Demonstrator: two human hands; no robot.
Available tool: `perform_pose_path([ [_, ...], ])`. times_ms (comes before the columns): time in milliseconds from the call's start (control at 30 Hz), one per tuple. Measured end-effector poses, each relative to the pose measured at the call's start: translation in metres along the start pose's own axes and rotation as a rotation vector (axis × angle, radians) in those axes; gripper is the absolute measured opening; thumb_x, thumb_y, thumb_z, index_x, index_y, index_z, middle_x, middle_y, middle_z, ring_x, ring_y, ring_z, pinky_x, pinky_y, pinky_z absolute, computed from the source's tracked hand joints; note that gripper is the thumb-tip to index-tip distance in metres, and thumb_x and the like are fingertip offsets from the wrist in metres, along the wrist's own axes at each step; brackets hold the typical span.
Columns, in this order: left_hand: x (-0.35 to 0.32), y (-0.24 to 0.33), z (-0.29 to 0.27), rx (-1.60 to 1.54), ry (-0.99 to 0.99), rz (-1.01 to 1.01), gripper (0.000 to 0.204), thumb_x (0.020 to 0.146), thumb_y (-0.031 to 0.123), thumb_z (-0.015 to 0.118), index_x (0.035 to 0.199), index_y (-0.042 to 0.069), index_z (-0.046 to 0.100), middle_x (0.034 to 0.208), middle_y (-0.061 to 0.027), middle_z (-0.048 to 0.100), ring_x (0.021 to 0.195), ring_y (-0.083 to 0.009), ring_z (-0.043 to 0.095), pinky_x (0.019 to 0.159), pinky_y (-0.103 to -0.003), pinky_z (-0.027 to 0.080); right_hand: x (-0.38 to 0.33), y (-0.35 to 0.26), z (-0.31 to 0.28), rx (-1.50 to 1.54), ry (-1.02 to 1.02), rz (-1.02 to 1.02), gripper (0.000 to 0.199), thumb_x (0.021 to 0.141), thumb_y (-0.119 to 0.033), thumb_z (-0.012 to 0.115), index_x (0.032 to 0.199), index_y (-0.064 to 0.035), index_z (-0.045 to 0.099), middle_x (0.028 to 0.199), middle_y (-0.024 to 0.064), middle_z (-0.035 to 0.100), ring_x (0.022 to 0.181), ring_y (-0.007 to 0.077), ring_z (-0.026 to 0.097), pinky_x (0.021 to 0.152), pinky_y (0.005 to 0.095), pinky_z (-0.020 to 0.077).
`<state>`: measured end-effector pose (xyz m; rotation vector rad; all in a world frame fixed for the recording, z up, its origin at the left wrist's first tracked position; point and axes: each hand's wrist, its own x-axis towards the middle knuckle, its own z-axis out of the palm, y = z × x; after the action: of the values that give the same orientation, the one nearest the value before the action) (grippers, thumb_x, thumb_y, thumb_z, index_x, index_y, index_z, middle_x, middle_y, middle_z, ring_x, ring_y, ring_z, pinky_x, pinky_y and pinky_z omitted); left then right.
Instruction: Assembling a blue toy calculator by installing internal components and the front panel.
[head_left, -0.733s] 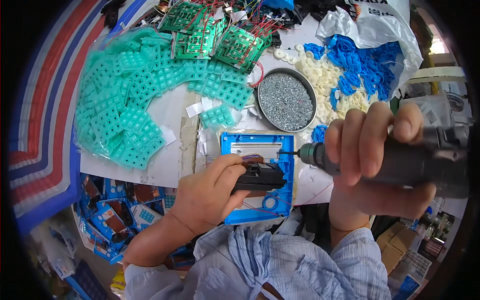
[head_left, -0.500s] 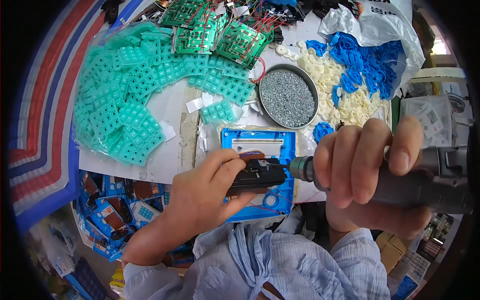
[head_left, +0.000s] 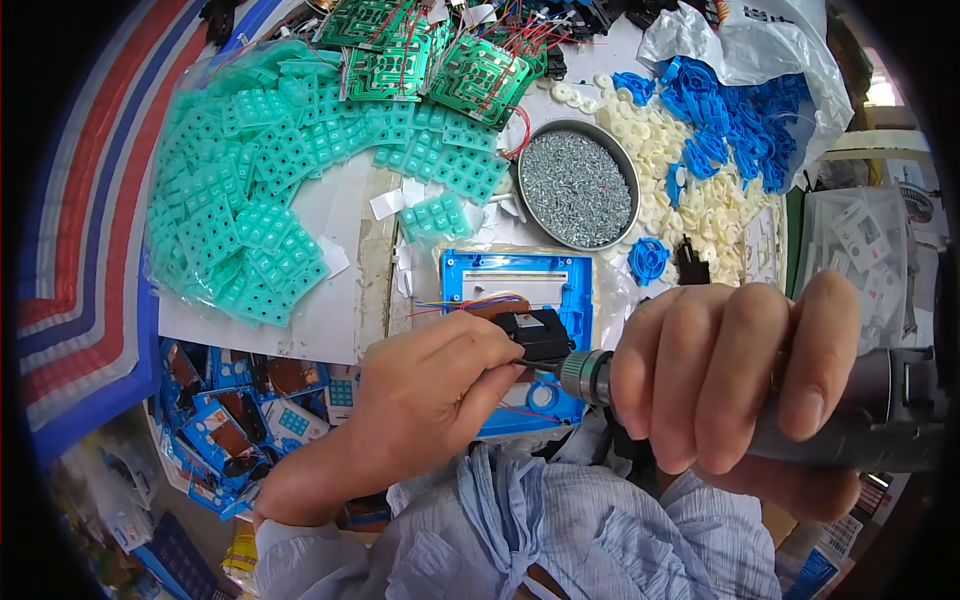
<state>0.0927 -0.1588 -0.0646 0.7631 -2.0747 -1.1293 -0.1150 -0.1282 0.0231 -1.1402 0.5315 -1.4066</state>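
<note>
Now: right hand fisted around grey cylindrical electric screwdriver | left hand pinched small black plastic part on blue plastic housing | round metal tin held silver screws

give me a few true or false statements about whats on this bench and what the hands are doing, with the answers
1. The right hand grips a grey powered screwdriver. True.
2. The round metal tin is full of blue plastic wheels. False: it holds small silvery screws; the blue wheels lie in a loose pile to its right.
3. The left hand rests on a black part sitting on the blue plastic housing. True.
4. The teal rubber keypads are stacked on the person's right. False: they spread over the left of the bench.
5. The green circuit boards lie at the far edge, beyond the keypads. True.
</note>
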Motion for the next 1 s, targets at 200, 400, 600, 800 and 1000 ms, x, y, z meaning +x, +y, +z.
perform_pose_path([
  [200, 0.002, 0.0, 0.004, -0.008, 0.041, 0.033, 0.018, 0.079, 0.0, 0.078, 0.095, 0.005, 0.071, 0.09, -0.0094, 0.07, 0.075, -0.0271, 0.07, 0.064, -0.036, 0.055, -0.001, -0.004, -0.001, -0.022, -0.01, -0.019, 0.037, 0.095, -0.043, 0.073, 0.108, -0.0172, 0.05, 0.084, 0.0016, 0.064, 0.068, 0.0143, 0.065, 0.064, 0.0312, 0.0542],
  [400, 0.002, 0.0, 0.006, -0.033, 0.053, 0.041, 0.02, 0.077, 0.0, 0.079, 0.094, 0.005, 0.07, 0.089, -0.0087, 0.069, 0.073, -0.026, 0.069, 0.062, -0.035, 0.055, -0.001, -0.003, 0.002, -0.028, 0.015, -0.033, 0.039, 0.094, -0.044, 0.074, 0.107, -0.0169, 0.05, 0.081, 0.0011, 0.063, 0.065, 0.0135, 0.063, 0.061, 0.0303, 0.0538],
  [600, -0.006, -0.004, 0.004, 0.118, 0.063, 0.154, 0.036, 0.072, 0.001, 0.084, 0.102, 0.004, 0.064, 0.096, -0.0119, 0.069, 0.083, -0.0281, 0.069, 0.068, -0.035, 0.056, -0.001, 0.002, 0.001, -0.026, 0.025, -0.026, 0.04, 0.091, -0.044, 0.077, 0.106, -0.0171, 0.052, 0.079, 0.0005, 0.063, 0.063, 0.013, 0.063, 0.061, 0.0304, 0.0536],
  [800, -0.037, -0.02, -0.001, 0.351, 0.008, 0.065, 0.058, 0.069, 0.026, 0.088, 0.115, 0.008, 0.056, 0.113, -0.0096, 0.061, 0.096, -0.0279, 0.062, 0.077, -0.043, 0.047, -0.008, 0.002, -0.012, -0.052, 0.116, -0.07, 0.042, 0.088, -0.046, 0.079, 0.106, -0.0174, 0.053, 0.08, -0.0002, 0.064, 0.063, 0.0124, 0.062, 0.063, 0.0311, 0.0525],
  [1000, -0.042, -0.031, 0.016, 0.455, 0.065, 0.13, 0.06, 0.065, 0.023, 0.091, 0.115, 0.011, 0.058, 0.11, -0.006, 0.064, 0.096, -0.028, 0.06, 0.084, -0.043, 0.038, -0.006, 0.011, -0.016, -0.03, 0.056, -0.067, 0.045, 0.089, -0.049, 0.076, 0.11, -0.0167, 0.051, 0.083, 0.0009, 0.062, 0.066, 0.0134, 0.06, 0.066, 0.0324, 0.0506],
])
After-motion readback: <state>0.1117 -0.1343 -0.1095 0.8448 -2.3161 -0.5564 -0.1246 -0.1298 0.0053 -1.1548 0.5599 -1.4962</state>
